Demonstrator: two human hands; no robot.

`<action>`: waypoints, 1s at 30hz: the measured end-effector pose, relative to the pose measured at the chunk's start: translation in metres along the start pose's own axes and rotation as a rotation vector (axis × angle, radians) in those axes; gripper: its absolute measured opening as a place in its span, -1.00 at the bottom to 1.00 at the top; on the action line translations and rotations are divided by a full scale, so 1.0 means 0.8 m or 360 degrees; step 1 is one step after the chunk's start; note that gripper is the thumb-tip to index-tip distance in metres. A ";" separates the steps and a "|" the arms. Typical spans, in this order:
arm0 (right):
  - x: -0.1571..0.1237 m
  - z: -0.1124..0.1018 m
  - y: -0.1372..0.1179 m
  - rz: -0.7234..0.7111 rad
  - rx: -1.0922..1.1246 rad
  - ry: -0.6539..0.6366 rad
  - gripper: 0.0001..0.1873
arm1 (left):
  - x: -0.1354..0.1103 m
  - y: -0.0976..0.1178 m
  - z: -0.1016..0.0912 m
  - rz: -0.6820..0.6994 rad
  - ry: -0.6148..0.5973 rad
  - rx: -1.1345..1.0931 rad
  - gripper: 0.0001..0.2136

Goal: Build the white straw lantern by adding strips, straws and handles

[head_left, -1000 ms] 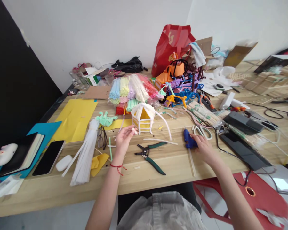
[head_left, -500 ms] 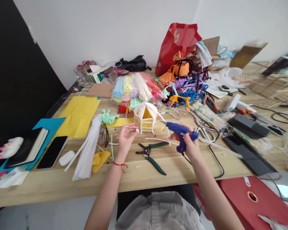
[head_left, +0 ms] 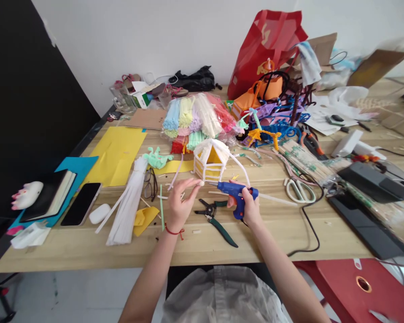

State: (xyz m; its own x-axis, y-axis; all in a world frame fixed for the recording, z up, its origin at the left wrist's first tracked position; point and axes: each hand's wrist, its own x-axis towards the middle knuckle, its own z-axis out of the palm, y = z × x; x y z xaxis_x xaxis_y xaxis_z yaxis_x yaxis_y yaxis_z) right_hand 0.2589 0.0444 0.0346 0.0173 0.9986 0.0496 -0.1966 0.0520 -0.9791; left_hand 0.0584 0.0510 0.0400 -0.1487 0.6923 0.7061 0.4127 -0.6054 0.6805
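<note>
Between the thumb and fingertips of my left hand (head_left: 181,201) is a small off-white ball (head_left: 202,183). My right hand (head_left: 249,207) is wrapped round the grip of a blue glue gun (head_left: 237,192), a pale glue stick jutting from its back. The gun's nozzle points left, right beside the ball; whether they touch I cannot tell. Just behind stands a little house (head_left: 211,161) of white pipe cleaners with yellow panels, a white strip curving off its right side. Below my hands lie green-handled wire strippers (head_left: 218,220).
Left of my hands lie a bundle of white pipe cleaners (head_left: 128,202), glasses (head_left: 151,185), a phone (head_left: 81,204) and yellow sheets (head_left: 116,150). Bagged colourful pipe cleaners (head_left: 197,116) sit behind the house. Scissors (head_left: 299,190) and a black cable (head_left: 314,224) are on the right.
My right hand has brought the glue gun leftward, its nozzle now beside the ball. My left hand still pinches the ball, a little nearer the middle. The view has shifted slightly.
</note>
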 end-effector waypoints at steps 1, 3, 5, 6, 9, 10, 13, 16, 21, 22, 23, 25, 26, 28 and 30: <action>0.000 -0.001 0.000 0.0014 -0.0002 0.0000 -0.47 | -0.001 0.000 0.000 0.0024 -0.0010 0.0013 -0.59; 0.000 -0.002 -0.001 0.0032 0.0026 -0.0017 -0.45 | -0.003 0.001 -0.001 0.0025 -0.0041 0.0022 -0.56; -0.001 -0.002 -0.002 0.0039 0.0089 -0.0035 -0.46 | -0.004 0.003 -0.001 0.0027 -0.0063 0.0006 -0.53; -0.001 -0.002 -0.002 0.0044 0.0130 -0.0040 -0.46 | -0.004 0.005 -0.001 0.0054 -0.0069 -0.0001 -0.52; -0.004 -0.001 -0.002 0.0080 0.0226 -0.0037 -0.46 | -0.001 0.011 -0.002 0.0183 -0.0096 -0.0001 -0.42; -0.004 -0.002 -0.002 0.0092 0.0248 -0.0035 -0.45 | 0.001 0.013 -0.003 0.0225 -0.0110 0.0004 -0.39; -0.008 -0.003 -0.001 0.0084 0.0342 -0.0034 -0.46 | 0.009 0.020 -0.007 0.0316 -0.0133 0.0043 -0.39; -0.012 -0.005 0.000 0.0087 0.0422 -0.0036 -0.46 | 0.015 0.026 -0.009 0.0344 -0.0147 0.0107 -0.49; -0.016 -0.008 0.001 0.0096 0.0436 0.0010 -0.47 | 0.019 0.033 -0.010 0.0351 -0.0148 0.0075 -0.54; -0.016 -0.008 0.000 0.0090 0.0433 0.0018 -0.47 | 0.019 0.034 -0.010 0.0351 -0.0162 0.0082 -0.56; -0.016 -0.008 0.000 0.0083 0.0429 0.0021 -0.47 | 0.019 0.034 -0.010 0.0350 -0.0176 0.0092 -0.58; -0.015 -0.008 0.000 0.0067 0.0432 0.0012 -0.46 | 0.019 0.034 -0.010 0.0348 -0.0186 0.0102 -0.58; -0.015 -0.008 0.000 0.0061 0.0438 0.0004 -0.47 | 0.018 0.033 -0.010 0.0342 -0.0190 0.0099 -0.55; -0.016 -0.009 0.000 0.0061 0.0448 -0.0012 -0.47 | 0.017 0.031 -0.009 0.0336 -0.0178 0.0061 -0.44; -0.016 -0.009 0.000 0.0080 0.0448 -0.0021 -0.46 | 0.015 0.028 -0.009 0.0336 -0.0163 0.0015 -0.31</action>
State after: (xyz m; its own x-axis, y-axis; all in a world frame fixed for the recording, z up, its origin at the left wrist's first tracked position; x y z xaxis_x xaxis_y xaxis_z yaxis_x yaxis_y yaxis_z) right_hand 0.2660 0.0314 0.0326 -0.0115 0.9999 0.0067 -0.4613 0.0006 -0.8873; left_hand 0.0597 0.0429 0.0654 0.0333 0.5872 0.8088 0.4335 -0.7377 0.5176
